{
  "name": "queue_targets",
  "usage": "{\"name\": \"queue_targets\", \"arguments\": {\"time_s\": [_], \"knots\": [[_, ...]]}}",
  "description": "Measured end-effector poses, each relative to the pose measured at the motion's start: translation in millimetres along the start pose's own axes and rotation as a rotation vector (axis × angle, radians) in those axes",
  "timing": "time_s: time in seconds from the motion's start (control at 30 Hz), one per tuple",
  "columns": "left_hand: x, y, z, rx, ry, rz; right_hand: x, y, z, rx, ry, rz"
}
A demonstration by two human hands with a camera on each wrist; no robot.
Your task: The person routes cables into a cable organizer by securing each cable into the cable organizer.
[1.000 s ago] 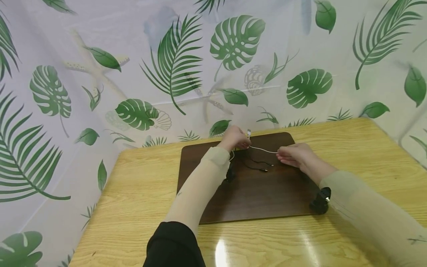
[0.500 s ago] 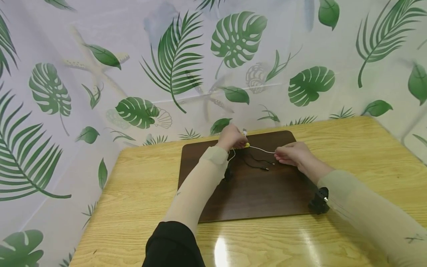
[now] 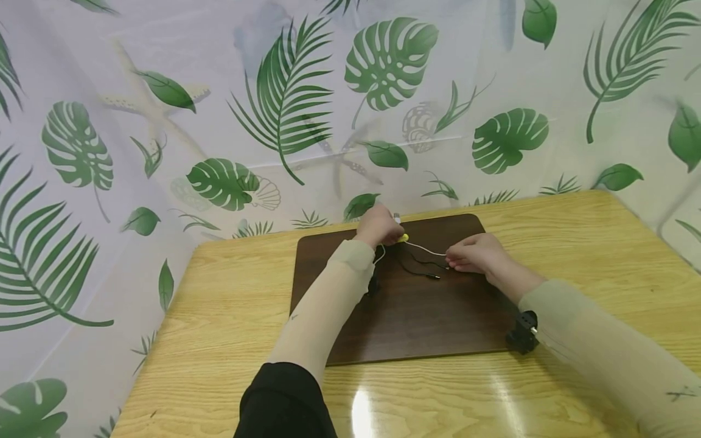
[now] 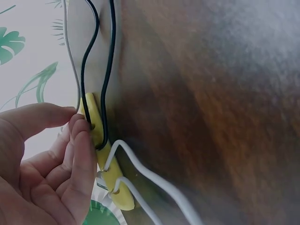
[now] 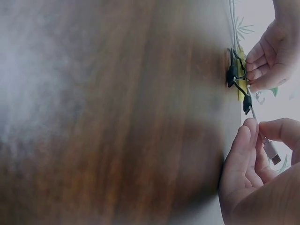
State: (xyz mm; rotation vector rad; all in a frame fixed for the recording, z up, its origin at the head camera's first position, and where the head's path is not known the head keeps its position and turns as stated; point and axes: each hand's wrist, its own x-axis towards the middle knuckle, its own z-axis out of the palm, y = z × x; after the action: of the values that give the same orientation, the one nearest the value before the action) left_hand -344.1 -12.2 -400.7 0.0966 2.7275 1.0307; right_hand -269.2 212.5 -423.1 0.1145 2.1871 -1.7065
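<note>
My left hand pinches a thin white cable between thumb and forefinger, beside a yellow cable holder strip. Two black cables and two white cable lengths run through slots in that strip. Farther along the same white cable, my right hand pinches it just behind its white USB plug. The black cables' plugs lie over the brown board, between the hands. Curled fingers hide part of the yellow strip in the head view.
The dark brown board lies on a light wood table. A leaf-patterned cloth hangs behind and at the left. A black device sits at the right wrist, and another white plug sticks up behind the left hand.
My right hand has shifted slightly left and down with the white cable. The left hand has moved a little left, and the yellow strip's end now shows beside it.
</note>
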Motion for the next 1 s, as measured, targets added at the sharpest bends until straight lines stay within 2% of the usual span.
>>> {"name": "queue_targets", "arguments": {"time_s": [0.13, 0.3, 0.53, 0.8, 1.0], "knots": [[1.2, 1.4, -0.6, 0.017, -0.017, -0.017, 2.1, 2.2, 0.3, -0.025, 0.001, -0.016], [4.2, 5.1, 0.4, 0.104, -0.031, -0.048, 1.5, 1.9, -0.1, -0.038, 0.002, -0.016], [-1.9, 8.2, 0.3, 0.151, -0.018, -0.029, -1.3, -0.2, 0.2, -0.046, -0.004, -0.010], [-0.8, 5.3, 0.0, 0.042, -0.014, -0.033, -2.7, -0.5, -0.5, -0.052, -0.019, -0.009], [0.3, 5.4, 0.0, 0.036, -0.009, -0.033, -2.5, 0.3, -2.5, -0.175, -0.022, -0.039]]}}
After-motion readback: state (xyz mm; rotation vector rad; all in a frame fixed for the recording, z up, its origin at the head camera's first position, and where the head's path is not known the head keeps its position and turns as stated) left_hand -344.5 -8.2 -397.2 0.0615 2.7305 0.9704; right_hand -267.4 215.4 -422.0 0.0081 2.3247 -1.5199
